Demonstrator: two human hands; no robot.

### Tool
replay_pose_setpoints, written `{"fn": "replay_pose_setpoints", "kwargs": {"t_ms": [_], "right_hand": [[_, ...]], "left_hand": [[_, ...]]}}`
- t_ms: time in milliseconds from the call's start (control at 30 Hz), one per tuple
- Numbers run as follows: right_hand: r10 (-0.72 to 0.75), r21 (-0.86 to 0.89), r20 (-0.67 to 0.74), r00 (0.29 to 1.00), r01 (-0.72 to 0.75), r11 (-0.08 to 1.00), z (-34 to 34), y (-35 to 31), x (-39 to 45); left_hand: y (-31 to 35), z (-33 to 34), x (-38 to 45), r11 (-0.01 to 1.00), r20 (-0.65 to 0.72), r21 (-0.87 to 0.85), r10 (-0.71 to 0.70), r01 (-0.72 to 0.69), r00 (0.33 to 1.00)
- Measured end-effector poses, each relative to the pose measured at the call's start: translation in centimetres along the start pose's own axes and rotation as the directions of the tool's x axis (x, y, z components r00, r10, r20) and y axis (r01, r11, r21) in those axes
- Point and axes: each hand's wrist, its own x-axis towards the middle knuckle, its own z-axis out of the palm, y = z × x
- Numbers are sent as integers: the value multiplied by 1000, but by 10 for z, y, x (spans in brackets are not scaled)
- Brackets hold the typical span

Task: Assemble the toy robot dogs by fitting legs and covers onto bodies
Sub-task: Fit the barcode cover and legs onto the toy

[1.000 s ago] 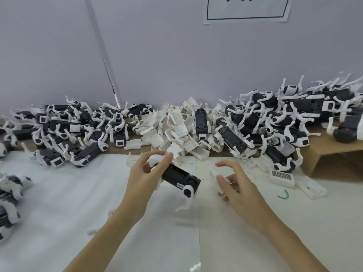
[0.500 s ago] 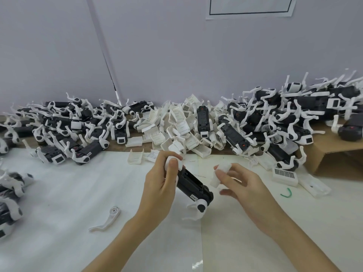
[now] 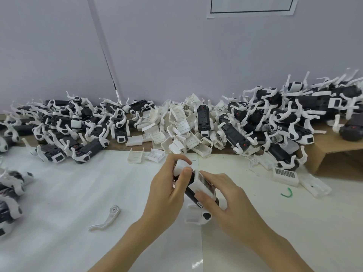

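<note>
Head view: we hold one toy dog body [image 3: 191, 191] above the white table [image 3: 68, 203], both hands closed on it.

Our left hand [image 3: 167, 195] clasps its far end; our right hand [image 3: 225, 205] presses a white cover [image 3: 204, 185] onto it, apparently not fully seated. A loose leg [image 3: 107, 219] lies well left.

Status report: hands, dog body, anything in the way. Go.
Left hand gripping dog body at its white end. Right hand pressing white cover onto it. Loose leg lies clear on the table, nothing blocking.
</note>
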Motion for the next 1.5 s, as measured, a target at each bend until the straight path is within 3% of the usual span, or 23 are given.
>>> {"fn": "replay_pose_setpoints", "kwargs": {"t_ms": [100, 267, 367, 433, 500, 600, 700, 767, 833, 1000, 1167, 1500], "right_hand": [[15, 153, 16, 1000, -18, 988, 2, -2, 0], [-4, -72, -52, 999, 0, 997, 4, -3, -3], [8, -100, -64, 998, -14, 995, 7, -3, -5], [53, 1, -46, 998, -53, 999, 7, -1, -5], [87, 60, -47, 995, -85, 995, 8, -1, -4], [-7, -143, -124, 992, -11, 990, 11, -1, -2], [-212, -417, -167, 963, 126, 900, 10, 1, 1], [-234, -501, -149, 961, 131, 855, 5, 4, 3], [-190, -479, -102, 976, 119, 870, -2, 5, 3], [-17, -300, -86, 996, -9, 954, -26, 7, 4], [-116, -322, -96, 989, 80, 944, -26, 0, 3], [-80, -334, -95, 992, 44, 941, -32, -8, 4]], "left_hand": [[-1, 1, 1, 1000, 2, 5, 7, -7, 1000], [-1, 1, -1, 999, 0, -1, 37, -37, 999], [1, 2, -2, 998, 6, 37, 44, -44, 999], [1, 1, -2, 988, -13, 128, 89, -87, 996], [3, -3, 1, 924, -49, 346, 192, -164, 980], [8, -11, 8, 809, 8, 545, 255, -218, 967], [6, -12, 7, 906, 108, 400, 103, -138, 989], [4, -12, 7, 979, 192, 206, -41, 0, 981], [3, -13, 7, 994, 221, 53, -108, 99, 969], [0, -17, 10, 999, 194, -21, 35, -32, 980], [-1, -13, 7, 996, 204, -74, 55, -41, 977], [4, -9, 5, 989, 150, -136, 84, -64, 985]]}}
